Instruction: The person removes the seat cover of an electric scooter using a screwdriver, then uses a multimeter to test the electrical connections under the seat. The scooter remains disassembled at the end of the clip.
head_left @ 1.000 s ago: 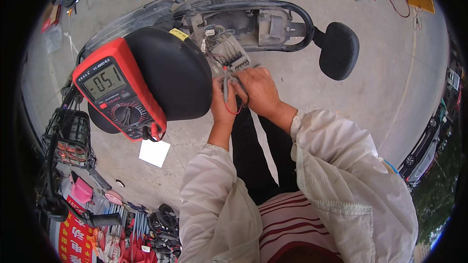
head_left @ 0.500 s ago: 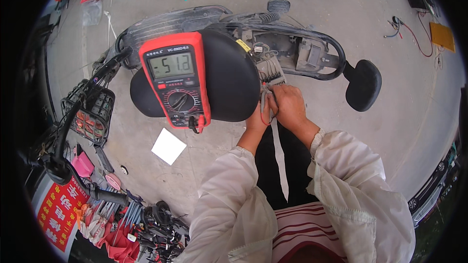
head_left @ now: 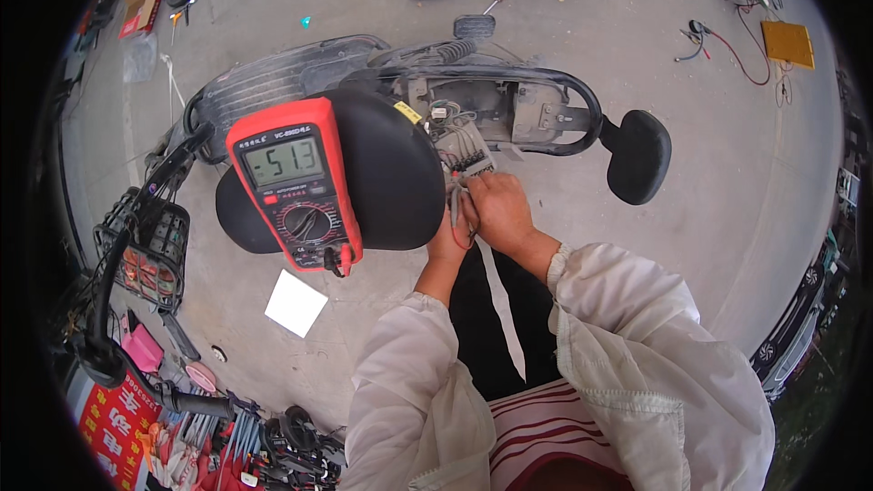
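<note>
Grip of the left hand [head_left: 446, 244] is closed on a grey test probe [head_left: 456, 205]. The right hand [head_left: 504, 209] has bent fingers just beside it; its exact hold cannot be told. The probe is near the wired grey box [head_left: 460, 144]; the red meter [head_left: 282, 205] sits over the black seat [head_left: 391, 173].
</note>
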{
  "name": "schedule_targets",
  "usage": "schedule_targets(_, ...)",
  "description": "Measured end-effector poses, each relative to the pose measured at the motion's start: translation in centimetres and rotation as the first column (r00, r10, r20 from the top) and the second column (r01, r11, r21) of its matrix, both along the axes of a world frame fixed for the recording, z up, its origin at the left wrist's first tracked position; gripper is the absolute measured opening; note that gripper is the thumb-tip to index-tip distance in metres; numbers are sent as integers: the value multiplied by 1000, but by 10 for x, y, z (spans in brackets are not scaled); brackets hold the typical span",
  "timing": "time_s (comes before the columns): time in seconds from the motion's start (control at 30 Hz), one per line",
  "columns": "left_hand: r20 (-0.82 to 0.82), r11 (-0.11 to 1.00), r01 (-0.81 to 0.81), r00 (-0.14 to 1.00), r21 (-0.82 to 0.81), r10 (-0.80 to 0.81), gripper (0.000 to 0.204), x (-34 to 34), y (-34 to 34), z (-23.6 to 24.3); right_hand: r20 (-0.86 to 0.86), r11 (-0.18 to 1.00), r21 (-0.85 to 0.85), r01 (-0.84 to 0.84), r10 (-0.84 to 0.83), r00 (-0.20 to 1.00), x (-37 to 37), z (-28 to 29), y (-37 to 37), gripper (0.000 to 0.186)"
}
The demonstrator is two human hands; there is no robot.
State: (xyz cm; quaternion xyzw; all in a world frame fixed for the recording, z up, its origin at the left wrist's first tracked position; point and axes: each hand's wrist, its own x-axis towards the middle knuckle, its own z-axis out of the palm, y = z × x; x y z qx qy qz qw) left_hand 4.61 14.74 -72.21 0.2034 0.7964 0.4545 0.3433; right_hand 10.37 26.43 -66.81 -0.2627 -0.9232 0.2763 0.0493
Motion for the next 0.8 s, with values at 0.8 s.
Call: schedule_targets(0.8, -24, 999, 33, 999, -23, -33, 28, -2, 11, 18, -131, 967, -240, 85, -119, 984, 23, -9, 2, 20)
